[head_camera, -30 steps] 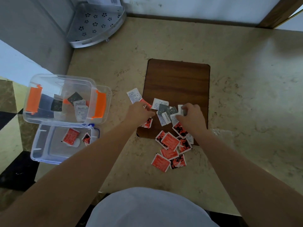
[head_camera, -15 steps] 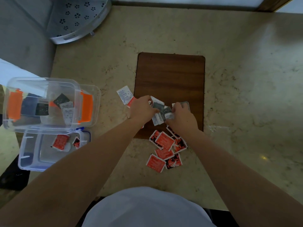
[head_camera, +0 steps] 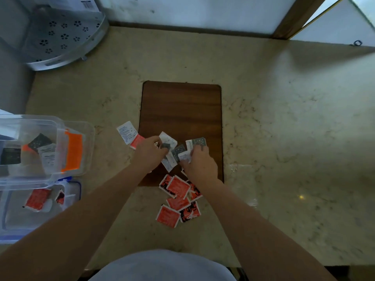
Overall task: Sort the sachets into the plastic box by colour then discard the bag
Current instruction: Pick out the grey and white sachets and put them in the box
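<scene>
Two hands work over one wooden board (head_camera: 180, 110) on the tabletop (head_camera: 284, 138). About seven red sachets (head_camera: 178, 187) lie in a loose cluster at the board's near edge. Roughly five grey-and-white sachets (head_camera: 178, 153) sit between the hands; the overlap blurs the exact count. Two clear plastic boxes (head_camera: 87, 138) stand left, and one perforated corner rack (head_camera: 60, 37) behind.

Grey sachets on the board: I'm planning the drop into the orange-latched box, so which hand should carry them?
Left, probably. The left hand already grips grey sachets and is on the side of the orange-latched box; the right hand would have to cross over.
</scene>
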